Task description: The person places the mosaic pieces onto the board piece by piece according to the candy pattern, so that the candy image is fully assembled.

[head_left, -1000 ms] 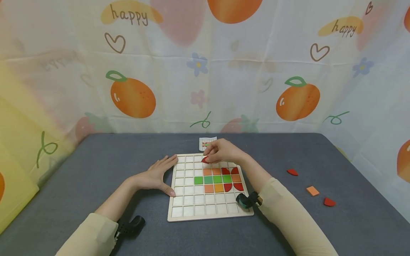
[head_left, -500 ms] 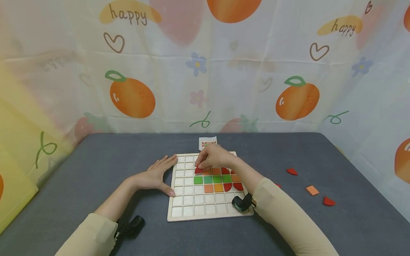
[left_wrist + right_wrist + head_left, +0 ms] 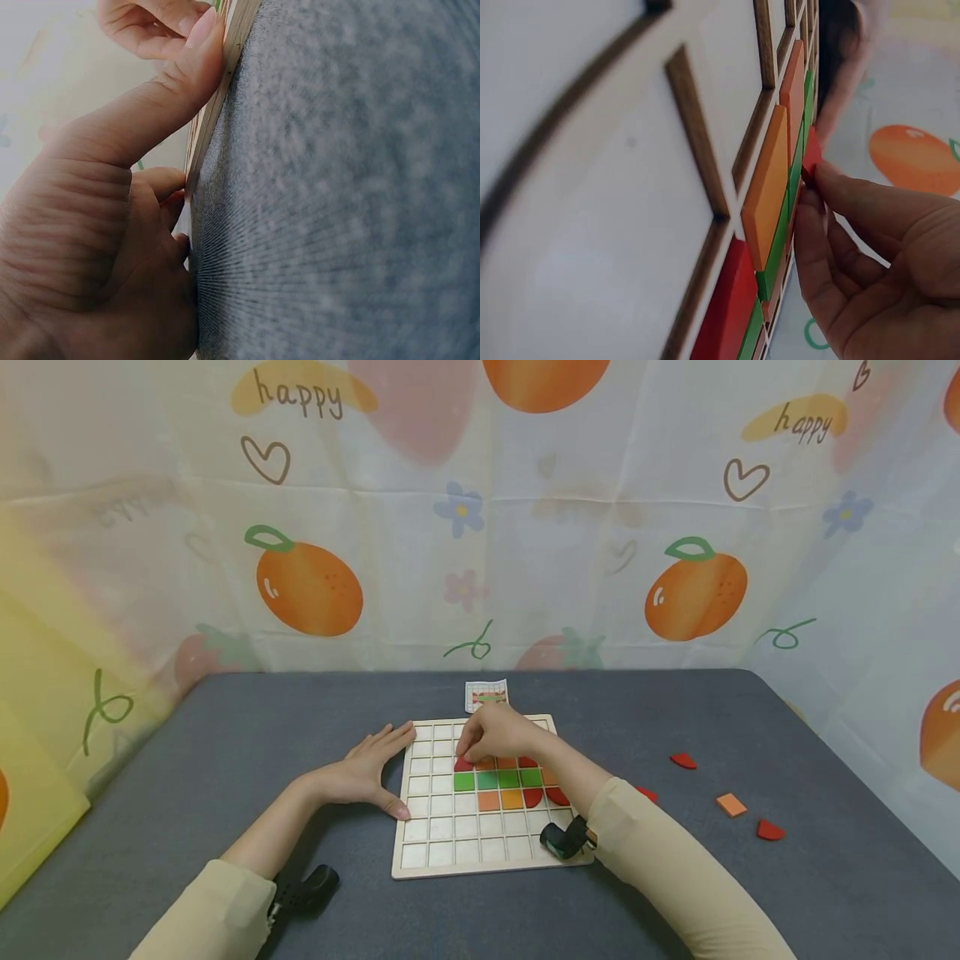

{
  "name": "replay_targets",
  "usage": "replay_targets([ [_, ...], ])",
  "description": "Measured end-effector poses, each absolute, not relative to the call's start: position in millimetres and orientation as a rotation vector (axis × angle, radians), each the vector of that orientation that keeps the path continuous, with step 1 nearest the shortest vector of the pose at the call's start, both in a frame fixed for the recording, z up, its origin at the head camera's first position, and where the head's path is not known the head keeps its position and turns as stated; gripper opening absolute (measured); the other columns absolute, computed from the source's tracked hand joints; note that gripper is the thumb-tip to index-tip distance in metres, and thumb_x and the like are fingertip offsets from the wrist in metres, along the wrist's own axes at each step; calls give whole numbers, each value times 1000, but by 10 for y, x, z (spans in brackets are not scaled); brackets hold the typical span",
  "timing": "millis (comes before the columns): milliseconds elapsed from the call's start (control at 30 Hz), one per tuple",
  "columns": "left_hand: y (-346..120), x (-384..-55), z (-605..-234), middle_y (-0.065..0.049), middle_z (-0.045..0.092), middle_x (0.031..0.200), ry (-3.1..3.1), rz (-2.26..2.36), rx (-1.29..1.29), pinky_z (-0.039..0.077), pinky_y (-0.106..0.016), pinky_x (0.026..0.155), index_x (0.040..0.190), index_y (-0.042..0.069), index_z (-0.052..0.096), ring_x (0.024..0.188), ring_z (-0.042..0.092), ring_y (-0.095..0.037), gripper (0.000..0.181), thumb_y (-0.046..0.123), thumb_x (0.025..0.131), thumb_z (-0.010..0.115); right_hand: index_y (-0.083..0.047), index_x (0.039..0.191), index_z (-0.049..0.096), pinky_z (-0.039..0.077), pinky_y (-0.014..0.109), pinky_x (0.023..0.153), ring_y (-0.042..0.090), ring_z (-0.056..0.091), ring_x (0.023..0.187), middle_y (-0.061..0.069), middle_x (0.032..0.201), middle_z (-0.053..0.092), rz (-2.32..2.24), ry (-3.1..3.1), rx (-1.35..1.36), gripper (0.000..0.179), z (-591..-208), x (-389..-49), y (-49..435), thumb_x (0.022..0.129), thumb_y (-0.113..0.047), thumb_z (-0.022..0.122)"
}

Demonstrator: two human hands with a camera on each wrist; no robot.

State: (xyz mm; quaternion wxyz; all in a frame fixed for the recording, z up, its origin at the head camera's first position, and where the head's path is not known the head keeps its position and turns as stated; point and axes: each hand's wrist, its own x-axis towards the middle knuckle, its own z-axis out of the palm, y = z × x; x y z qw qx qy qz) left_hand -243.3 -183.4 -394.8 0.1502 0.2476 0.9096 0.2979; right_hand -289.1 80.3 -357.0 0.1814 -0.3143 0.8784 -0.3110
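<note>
A wooden grid board [image 3: 487, 870] lies on the dark table, several of its cells filled with coloured tiles. My left hand [image 3: 358, 774] rests spread along the board's left side, thumb and fingertips at the edge; the left wrist view shows the thumb [image 3: 161, 101] against the rim. With thumb and fingertips, my right hand [image 3: 501, 731] pinches a red curved-edge tile [image 3: 812, 155] at a cell left of the upper orange tiles. Just below it runs a row of green tiles [image 3: 464, 782]. Under that row sit an orange tile [image 3: 766, 191] and red tiles. My right hand and forearm hide part of the board.
On the right of the table lie loose red tiles [image 3: 683, 762] and an orange square tile [image 3: 731, 805]. One more red tile [image 3: 648, 794] peeks out beside the right sleeve. Behind the board is a small printed pattern card [image 3: 487, 695]. A fruit-print cloth [image 3: 480, 527] hangs behind.
My right hand has moved left and toward me, from the board's upper rows down to the cell beside the orange tiles, bringing the red tile. The left hand has stayed put.
</note>
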Motion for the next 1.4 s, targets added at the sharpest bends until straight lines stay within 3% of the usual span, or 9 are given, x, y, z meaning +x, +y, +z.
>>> replay_targets([
  [500,-1825,-2437,-3959,-15,6,169,2612,852,705,0,-69,120,159,4,16,154,-2,-46,123,49,68,87,-9,96,78,55,21,68,10,66,71,6,90,77,-876,2481,-850,10,-3525,-2872,841,88,-7,72],
  [667,-1824,-2435,-3960,-15,6,169,2614,846,702,0,-68,120,159,4,16,154,-2,-46,124,49,68,87,-7,104,77,58,26,74,16,71,81,8,99,76,-909,2488,-858,16,-3436,-2908,964,90,-10,69],
  [833,-1831,-2434,-3968,-16,6,168,2614,850,706,0,-69,120,159,3,16,154,-2,-46,124,49,68,87,-4,110,74,60,39,80,29,72,89,13,106,74,-991,2476,-823,22,-3373,-2961,1149,91,-10,67],
  [1400,-1828,-2425,-3947,-18,8,168,2628,862,716,2,-70,119,158,3,17,153,0,-49,124,49,67,87,-3,120,70,57,45,91,32,70,99,13,113,73,-1036,2523,-678,29,-3253,-3006,1683,94,-15,65],
])
